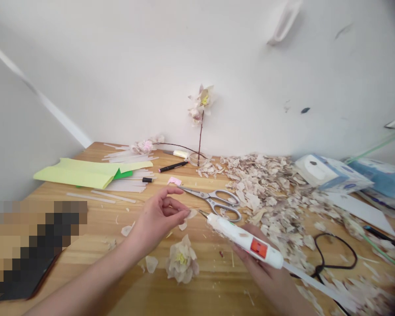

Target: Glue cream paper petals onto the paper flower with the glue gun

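Pointing leftward, the slanted glue gun (held in right grip) faces the petal left grip pinches.

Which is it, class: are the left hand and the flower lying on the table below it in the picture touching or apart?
Apart: the head view shows wood of the tabletop between the left hand and the flower.

A single head-worn camera looks forward and down across a wooden table, from the worker's own side; it sits near, so the forearms run in from the bottom edge, with the left hand and right hand around the lower middle; it takes in a wide sweep, from yellow paper at left to a box at right; the wall beyond fills the upper part.
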Demonstrator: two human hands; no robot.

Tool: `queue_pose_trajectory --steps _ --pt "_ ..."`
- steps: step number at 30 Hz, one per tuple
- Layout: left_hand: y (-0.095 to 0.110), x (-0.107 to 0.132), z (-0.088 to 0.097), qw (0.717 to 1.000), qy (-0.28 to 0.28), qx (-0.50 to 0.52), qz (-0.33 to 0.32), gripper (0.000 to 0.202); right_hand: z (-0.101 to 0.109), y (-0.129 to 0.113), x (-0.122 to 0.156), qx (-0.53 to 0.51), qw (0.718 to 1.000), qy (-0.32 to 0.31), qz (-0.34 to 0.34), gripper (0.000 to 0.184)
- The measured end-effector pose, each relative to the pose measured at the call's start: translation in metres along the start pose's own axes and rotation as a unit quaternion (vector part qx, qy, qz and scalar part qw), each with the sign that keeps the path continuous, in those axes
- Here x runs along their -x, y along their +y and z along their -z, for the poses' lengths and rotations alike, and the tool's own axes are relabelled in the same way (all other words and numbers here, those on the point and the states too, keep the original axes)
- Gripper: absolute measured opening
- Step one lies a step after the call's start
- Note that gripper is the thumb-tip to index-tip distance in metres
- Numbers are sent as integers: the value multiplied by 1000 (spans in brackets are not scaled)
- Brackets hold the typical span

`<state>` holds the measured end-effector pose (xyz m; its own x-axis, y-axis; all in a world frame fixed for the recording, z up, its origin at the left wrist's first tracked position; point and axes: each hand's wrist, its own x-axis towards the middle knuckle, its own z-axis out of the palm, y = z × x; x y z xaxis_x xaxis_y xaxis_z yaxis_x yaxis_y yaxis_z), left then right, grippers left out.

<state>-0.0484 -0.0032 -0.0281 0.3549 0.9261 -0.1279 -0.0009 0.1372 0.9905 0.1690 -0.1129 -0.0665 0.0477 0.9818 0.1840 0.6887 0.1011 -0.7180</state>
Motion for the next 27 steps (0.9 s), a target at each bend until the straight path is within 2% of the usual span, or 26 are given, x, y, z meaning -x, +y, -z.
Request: queue_pose_trajectory --steps 4,9,15,20,24,27 --pt "0 0 0 1000 -6 0 4 40 -1 0 -2 9 1000 -8 13 10" --pt "0 0 0 1000 4 4 1 39 -1 0 -1 16 1000 17 0 10" --pt "0 0 0 1000 7 9 -3 39 3 1 -2 36 999 -24 -9 12" --pt "7 -2 7 999 28 11 -12 42 -3 28 -15 71 996 0 -52 23" --pt "14 -4 17 999 49 7 -20 41 -15 48 -24 54 989 -21 -134 39" --pt "16 -5 22 998 58 7 -32 40 -22 50 -27 70 990 -38 -119 40"
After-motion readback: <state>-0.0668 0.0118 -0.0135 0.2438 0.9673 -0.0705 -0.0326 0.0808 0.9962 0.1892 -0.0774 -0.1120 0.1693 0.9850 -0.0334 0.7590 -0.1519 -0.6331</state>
